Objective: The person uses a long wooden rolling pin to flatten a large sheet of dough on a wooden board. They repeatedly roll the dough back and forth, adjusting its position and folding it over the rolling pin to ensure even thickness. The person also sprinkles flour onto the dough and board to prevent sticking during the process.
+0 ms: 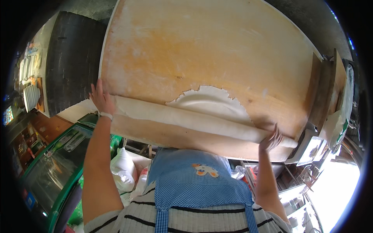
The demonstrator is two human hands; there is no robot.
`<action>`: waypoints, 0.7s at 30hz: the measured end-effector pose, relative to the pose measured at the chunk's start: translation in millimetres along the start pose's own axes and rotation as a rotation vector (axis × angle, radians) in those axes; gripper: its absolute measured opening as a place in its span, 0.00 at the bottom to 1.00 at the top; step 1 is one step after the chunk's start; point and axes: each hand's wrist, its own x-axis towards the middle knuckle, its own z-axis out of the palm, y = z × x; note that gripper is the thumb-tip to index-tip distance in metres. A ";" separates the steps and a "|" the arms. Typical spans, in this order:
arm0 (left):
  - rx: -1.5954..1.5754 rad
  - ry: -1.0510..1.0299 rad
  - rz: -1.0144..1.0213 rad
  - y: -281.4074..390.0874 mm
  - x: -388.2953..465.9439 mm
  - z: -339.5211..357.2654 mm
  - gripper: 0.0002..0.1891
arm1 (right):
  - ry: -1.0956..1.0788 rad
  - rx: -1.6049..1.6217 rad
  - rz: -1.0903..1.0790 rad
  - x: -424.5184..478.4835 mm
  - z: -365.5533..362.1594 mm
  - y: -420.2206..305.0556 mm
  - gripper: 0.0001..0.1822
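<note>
A long roll of pale dough (186, 116) lies across the near part of a floured wooden board (180, 49), slanting down to the right. From under its far side spreads a thin flap of dough sheet (212, 100) with a ragged edge. My left hand (102, 97) rests on the roll's left end, fingers spread. Near the right end, my right hand (272, 139) lies over the roll with its fingers extended. Whether a rolling pin is inside the dough cannot be seen.
A dark panel (75, 64) stands left of the board. Below it is a green-framed glass-topped cabinet (58, 163). Stacked white dishes (31, 97) sit at the far left. White bags (123, 169) lie below the board's near edge. Wooden planks (323, 93) border its right side.
</note>
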 end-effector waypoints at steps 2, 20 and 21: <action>-0.178 0.073 -0.068 14.3 45.8 -0.9 0.29 | 0.027 0.184 0.043 63.3 10.1 -3.7 0.29; 0.010 0.227 -0.424 -30.5 108.6 34.0 0.32 | -0.108 0.072 0.279 102.0 21.7 -7.5 0.26; 0.032 0.263 -0.346 -13.4 134.1 33.8 0.35 | 0.007 -0.046 0.149 127.2 27.1 -8.5 0.25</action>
